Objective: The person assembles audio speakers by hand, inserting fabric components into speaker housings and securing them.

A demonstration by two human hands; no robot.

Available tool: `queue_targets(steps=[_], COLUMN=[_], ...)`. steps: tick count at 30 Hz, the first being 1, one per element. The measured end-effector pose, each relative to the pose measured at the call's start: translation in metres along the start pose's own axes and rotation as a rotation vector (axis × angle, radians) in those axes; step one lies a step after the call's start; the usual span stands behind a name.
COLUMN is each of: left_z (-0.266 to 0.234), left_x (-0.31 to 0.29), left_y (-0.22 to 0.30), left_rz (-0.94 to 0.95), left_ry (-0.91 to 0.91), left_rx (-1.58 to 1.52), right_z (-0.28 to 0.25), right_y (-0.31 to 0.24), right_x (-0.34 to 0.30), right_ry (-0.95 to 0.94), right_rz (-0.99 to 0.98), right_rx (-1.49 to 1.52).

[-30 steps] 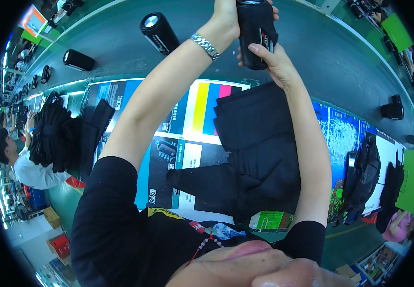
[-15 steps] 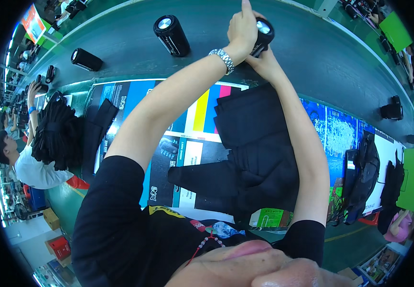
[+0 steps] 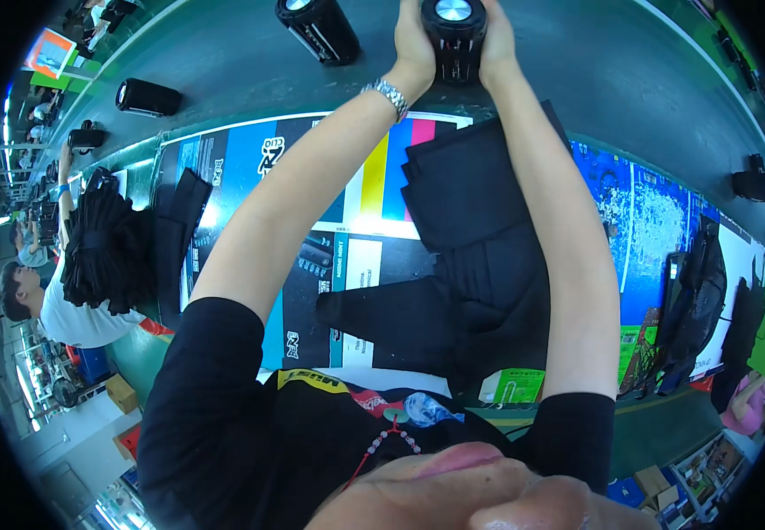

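Note:
A black cylindrical speaker [image 3: 458, 46] with a shiny round end stands at the top of the view, between my hands on the dark green belt. My left hand [image 3: 414, 51], below a metal watch, is closed against its left side. On the opposite side my right hand [image 3: 498, 42] grips it too; the fingertips of both hands are partly hidden or cut off by the frame's edge. Another black speaker [image 3: 322, 34] stands on the belt to the left. Black fabric pieces [image 3: 466, 181] lie in a loose stack below my hands, partly under my right forearm.
More speakers sit on the belt [image 3: 241, 66], one lying at the left [image 3: 148, 97] and one at the far right [image 3: 752, 183]. A bundle of black cloth [image 3: 104, 243] rests at the worktable's left. Black bags [image 3: 696, 291] lie at its right. A co-worker in a white shirt [image 3: 82, 305] works at the left.
Both hands have moved a little left and upward in view with the speaker. My left hand has gone from across the speaker's top to its left side. The view has shifted slightly.

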State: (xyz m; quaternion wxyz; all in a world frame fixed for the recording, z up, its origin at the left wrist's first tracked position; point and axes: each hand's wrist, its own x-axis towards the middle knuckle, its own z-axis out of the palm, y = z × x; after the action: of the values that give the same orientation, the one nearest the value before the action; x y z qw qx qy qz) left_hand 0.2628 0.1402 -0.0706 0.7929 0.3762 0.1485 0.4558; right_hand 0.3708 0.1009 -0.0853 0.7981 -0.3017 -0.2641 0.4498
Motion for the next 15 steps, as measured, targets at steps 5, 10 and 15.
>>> queue_targets(steps=[5, 10, 15], left_z=[-0.017, 0.031, 0.075], left_x=[0.005, -0.006, -0.02], left_y=[-0.008, 0.025, 0.05], left_rz=[0.033, -0.191, -0.243], left_ry=[-0.056, -0.096, -0.179], left_rx=[-0.031, -0.291, -0.593], right_z=[0.005, 0.036, 0.074], right_y=[0.013, -0.067, -0.081], right_x=[-0.014, -0.075, -0.121], right_ry=[0.306, 0.445, 0.096], right_rz=[-0.032, 0.067, 0.27], right_rx=[-0.135, -0.505, 0.159])
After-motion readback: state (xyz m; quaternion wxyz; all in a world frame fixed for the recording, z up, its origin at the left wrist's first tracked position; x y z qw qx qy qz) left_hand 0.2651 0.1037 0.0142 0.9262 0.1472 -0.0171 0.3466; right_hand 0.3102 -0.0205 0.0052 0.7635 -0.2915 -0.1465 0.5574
